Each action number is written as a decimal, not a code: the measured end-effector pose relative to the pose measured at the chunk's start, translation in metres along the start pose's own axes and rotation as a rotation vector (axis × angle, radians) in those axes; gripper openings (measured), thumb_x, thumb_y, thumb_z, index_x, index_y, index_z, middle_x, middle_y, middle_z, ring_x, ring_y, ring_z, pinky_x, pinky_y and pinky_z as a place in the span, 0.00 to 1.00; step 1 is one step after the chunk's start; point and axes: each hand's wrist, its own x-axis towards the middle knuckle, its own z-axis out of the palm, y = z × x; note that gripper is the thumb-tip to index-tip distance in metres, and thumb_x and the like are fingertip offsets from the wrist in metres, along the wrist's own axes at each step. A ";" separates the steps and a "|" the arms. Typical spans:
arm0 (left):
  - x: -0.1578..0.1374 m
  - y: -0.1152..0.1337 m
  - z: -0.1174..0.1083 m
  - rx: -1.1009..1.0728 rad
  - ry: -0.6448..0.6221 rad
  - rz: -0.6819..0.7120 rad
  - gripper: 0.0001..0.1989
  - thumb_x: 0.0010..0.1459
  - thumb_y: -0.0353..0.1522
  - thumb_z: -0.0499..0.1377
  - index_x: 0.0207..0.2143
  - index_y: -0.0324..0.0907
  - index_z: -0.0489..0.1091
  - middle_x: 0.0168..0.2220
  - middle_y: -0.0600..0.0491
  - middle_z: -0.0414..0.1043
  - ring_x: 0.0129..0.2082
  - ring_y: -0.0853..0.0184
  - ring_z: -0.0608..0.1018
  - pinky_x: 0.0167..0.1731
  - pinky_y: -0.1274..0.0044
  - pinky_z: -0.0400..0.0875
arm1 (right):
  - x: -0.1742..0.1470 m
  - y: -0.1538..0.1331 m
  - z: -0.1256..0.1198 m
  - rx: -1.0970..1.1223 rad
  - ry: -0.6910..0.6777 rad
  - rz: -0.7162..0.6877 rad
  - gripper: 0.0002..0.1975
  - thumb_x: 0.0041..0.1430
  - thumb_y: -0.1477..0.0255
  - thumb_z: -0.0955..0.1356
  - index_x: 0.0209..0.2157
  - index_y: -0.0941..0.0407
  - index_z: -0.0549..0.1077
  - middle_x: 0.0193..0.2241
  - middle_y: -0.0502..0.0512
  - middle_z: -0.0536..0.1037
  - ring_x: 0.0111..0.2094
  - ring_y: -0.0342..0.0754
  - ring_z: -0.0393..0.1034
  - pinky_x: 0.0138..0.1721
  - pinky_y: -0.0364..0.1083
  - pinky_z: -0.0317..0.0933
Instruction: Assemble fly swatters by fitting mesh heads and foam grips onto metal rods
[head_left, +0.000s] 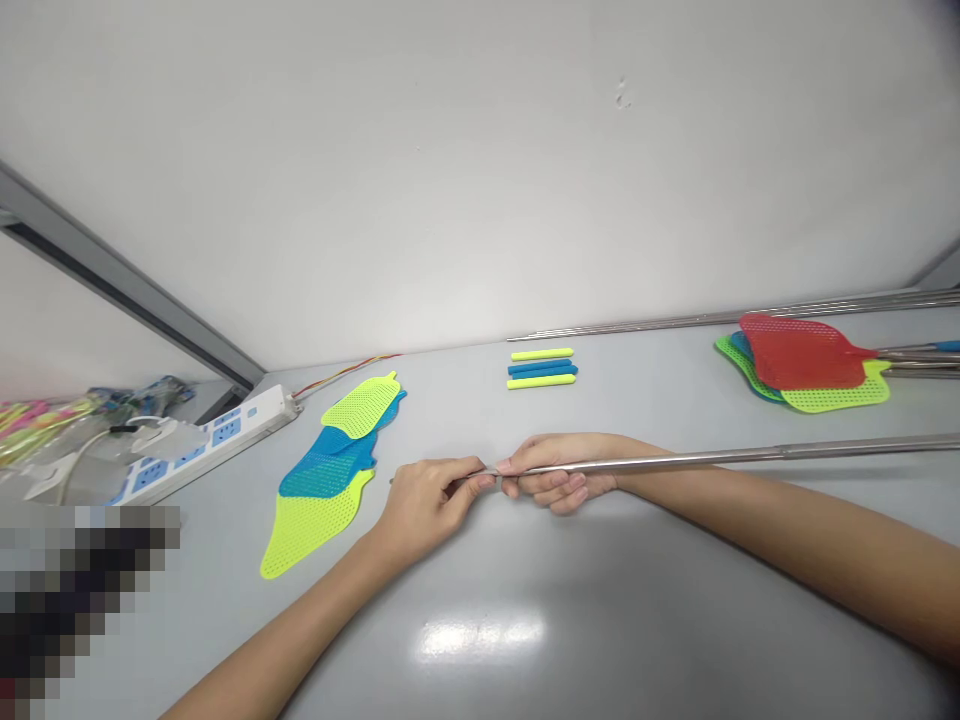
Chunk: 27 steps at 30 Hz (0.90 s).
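Observation:
A long metal telescopic rod (675, 459) runs from the middle of the table out past the right edge of the view. My left hand (429, 497) pinches its thin left end between thumb and fingers. Close beside it, my right hand (551, 472) is closed around the rod from below, fingers curled. To the left lie loose fly swatter heads, a yellow one (311, 525) in front, blue ones (330, 460) in the middle and another yellow one at the back. Behind my hands several yellow and blue plastic handle sleeves (541, 369) lie side by side.
At the right is a pile of fly swatters, a red head (810, 352) on top. More metal rods (712, 318) lie along the wall. A white power strip (225, 440) with plugs sits at the left, near plastic-wrapped items (45, 440).

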 end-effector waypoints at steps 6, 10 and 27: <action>-0.002 0.001 0.002 -0.020 0.009 0.016 0.16 0.56 0.38 0.43 0.27 0.45 0.67 0.19 0.58 0.64 0.20 0.72 0.64 0.20 0.81 0.52 | 0.001 0.001 -0.002 0.015 -0.015 0.010 0.10 0.53 0.69 0.62 0.30 0.63 0.65 0.09 0.39 0.53 0.09 0.32 0.42 0.09 0.33 0.44; -0.003 0.000 0.004 0.007 0.005 0.034 0.15 0.57 0.37 0.42 0.27 0.44 0.65 0.21 0.57 0.66 0.21 0.72 0.66 0.21 0.81 0.53 | 0.002 0.002 -0.006 0.025 -0.029 0.010 0.10 0.54 0.69 0.61 0.31 0.63 0.65 0.08 0.39 0.53 0.09 0.32 0.41 0.08 0.33 0.44; 0.003 0.000 -0.002 -0.062 -0.021 0.053 0.16 0.57 0.38 0.42 0.27 0.43 0.65 0.20 0.57 0.62 0.22 0.71 0.65 0.23 0.80 0.55 | 0.000 0.000 0.002 -0.030 0.038 -0.024 0.10 0.53 0.68 0.62 0.30 0.63 0.64 0.11 0.40 0.51 0.11 0.32 0.41 0.11 0.34 0.43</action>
